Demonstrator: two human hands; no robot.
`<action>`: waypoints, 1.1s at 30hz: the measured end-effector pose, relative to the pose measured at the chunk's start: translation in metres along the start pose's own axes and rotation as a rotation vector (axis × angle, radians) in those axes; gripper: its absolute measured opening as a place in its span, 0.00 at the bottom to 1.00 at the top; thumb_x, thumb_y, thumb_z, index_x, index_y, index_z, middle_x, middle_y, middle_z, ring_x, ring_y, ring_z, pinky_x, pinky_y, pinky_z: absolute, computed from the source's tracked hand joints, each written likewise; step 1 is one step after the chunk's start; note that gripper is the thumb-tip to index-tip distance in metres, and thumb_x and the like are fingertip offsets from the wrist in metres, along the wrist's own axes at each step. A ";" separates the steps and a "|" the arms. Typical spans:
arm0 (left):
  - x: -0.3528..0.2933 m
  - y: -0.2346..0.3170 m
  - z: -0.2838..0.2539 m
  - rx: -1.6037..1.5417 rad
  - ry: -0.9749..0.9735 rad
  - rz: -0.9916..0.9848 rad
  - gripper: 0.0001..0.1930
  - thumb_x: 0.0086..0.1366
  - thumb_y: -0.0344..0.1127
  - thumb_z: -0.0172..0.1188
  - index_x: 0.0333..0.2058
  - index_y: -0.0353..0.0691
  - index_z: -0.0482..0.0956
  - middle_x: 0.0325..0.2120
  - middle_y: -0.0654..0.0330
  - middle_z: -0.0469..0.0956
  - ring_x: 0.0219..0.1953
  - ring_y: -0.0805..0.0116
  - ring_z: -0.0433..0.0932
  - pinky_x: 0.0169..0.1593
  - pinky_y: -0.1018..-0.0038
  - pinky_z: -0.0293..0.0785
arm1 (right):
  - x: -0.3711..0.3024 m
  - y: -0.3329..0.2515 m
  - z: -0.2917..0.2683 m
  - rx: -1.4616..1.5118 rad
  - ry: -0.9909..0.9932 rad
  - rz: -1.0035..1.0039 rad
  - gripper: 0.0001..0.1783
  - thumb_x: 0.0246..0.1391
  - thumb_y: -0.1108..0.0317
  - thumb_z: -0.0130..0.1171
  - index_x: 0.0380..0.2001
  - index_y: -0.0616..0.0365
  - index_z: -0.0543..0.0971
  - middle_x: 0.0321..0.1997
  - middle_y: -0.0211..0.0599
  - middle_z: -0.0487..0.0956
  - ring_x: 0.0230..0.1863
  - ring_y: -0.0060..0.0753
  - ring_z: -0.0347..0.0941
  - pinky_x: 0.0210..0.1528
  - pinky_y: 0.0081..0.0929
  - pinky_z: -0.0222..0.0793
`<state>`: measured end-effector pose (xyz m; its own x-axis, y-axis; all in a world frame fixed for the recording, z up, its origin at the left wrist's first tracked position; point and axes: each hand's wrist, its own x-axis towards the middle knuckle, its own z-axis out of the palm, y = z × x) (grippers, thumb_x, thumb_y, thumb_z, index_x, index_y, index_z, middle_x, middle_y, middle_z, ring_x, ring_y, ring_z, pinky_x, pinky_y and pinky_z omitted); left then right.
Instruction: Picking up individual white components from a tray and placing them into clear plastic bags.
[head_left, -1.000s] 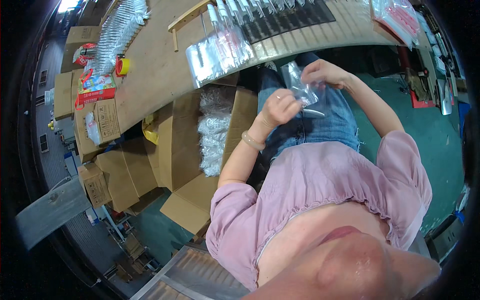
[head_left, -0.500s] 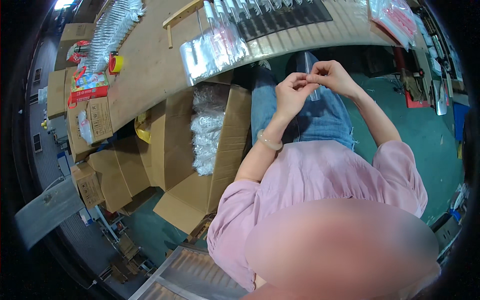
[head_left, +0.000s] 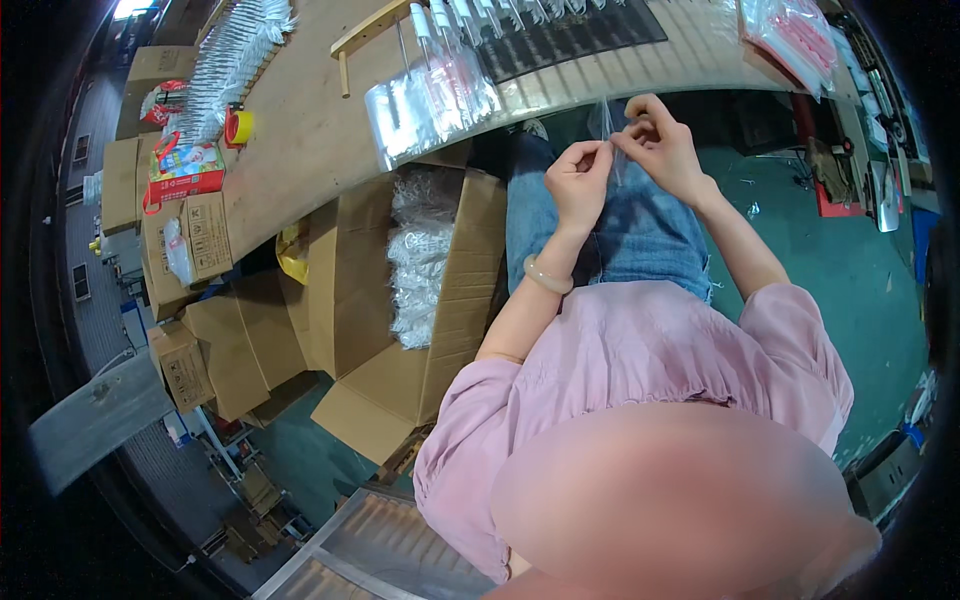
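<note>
Above my lap, both hands meet on a narrow clear plastic bag [head_left: 603,122], whose see-through film shows above and below the fingers. My left hand [head_left: 580,188], with a pale bangle [head_left: 546,275] on its wrist, is closed, thumb and forefinger pinching the film. Close beside it my right hand [head_left: 662,155] pinches the bag between thumb and forefinger, its other fingers curled loosely. Whether anything lies inside the bag is too faint to tell. Beyond my hands is the workbench edge, with silvery clear bags [head_left: 402,118] lying on it.
An open carton [head_left: 465,260] of clear-wrapped items stands left of my legs. On the bench [head_left: 290,130] are a wooden bar [head_left: 370,28], a dark mat [head_left: 575,45], yellow tape [head_left: 239,127], a red box [head_left: 186,172] and a stack of pink-and-clear bags [head_left: 790,45].
My hands have drawn slightly apart at the fingertips, the right rising a little. The clear bag has turned and looks more crumpled. A small bright scrap now shows over the floor at right.
</note>
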<state>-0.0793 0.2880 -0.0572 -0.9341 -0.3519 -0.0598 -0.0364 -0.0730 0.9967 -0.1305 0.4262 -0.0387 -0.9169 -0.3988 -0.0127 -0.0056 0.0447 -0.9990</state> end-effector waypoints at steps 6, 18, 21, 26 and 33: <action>0.011 0.000 -0.010 0.341 0.090 0.331 0.04 0.57 0.28 0.62 0.28 0.32 0.81 0.19 0.64 0.79 0.21 0.80 0.74 0.27 0.81 0.71 | -0.007 -0.013 -0.004 -1.020 0.045 -0.267 0.13 0.47 0.66 0.64 0.36 0.59 0.77 0.27 0.39 0.77 0.26 0.38 0.75 0.27 0.28 0.72; 0.021 0.002 -0.042 0.434 0.111 0.287 0.04 0.55 0.28 0.63 0.27 0.34 0.81 0.18 0.61 0.78 0.21 0.78 0.75 0.27 0.80 0.71 | 0.153 -0.005 -0.028 -0.204 0.610 -0.504 0.19 0.53 0.58 0.59 0.42 0.60 0.76 0.34 0.40 0.79 0.42 0.32 0.76 0.43 0.34 0.72; 0.013 0.005 -0.042 0.431 0.095 0.318 0.03 0.54 0.28 0.62 0.26 0.35 0.80 0.18 0.56 0.76 0.18 0.71 0.75 0.25 0.77 0.71 | 0.196 0.004 -0.018 0.043 0.708 -0.611 0.21 0.49 0.63 0.64 0.46 0.58 0.75 0.41 0.37 0.78 0.47 0.30 0.73 0.49 0.29 0.69; 0.004 0.002 -0.053 0.510 0.065 0.366 0.03 0.55 0.28 0.62 0.27 0.35 0.80 0.18 0.56 0.76 0.19 0.71 0.76 0.25 0.78 0.70 | 0.237 0.037 -0.022 0.095 0.798 -0.599 0.22 0.47 0.66 0.66 0.46 0.58 0.75 0.46 0.38 0.78 0.47 0.32 0.74 0.49 0.27 0.69; 0.009 -0.002 -0.057 0.456 0.007 0.316 0.03 0.55 0.27 0.61 0.29 0.36 0.80 0.19 0.55 0.77 0.20 0.68 0.77 0.26 0.77 0.71 | 0.178 0.038 -0.044 -0.391 0.640 -0.597 0.19 0.48 0.67 0.64 0.44 0.60 0.75 0.41 0.37 0.79 0.39 0.33 0.77 0.44 0.26 0.71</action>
<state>-0.0674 0.2320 -0.0629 -0.9222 -0.2974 0.2470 0.0936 0.4481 0.8891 -0.3117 0.3971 -0.0768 -0.7630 0.1159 0.6359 -0.5695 0.3447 -0.7462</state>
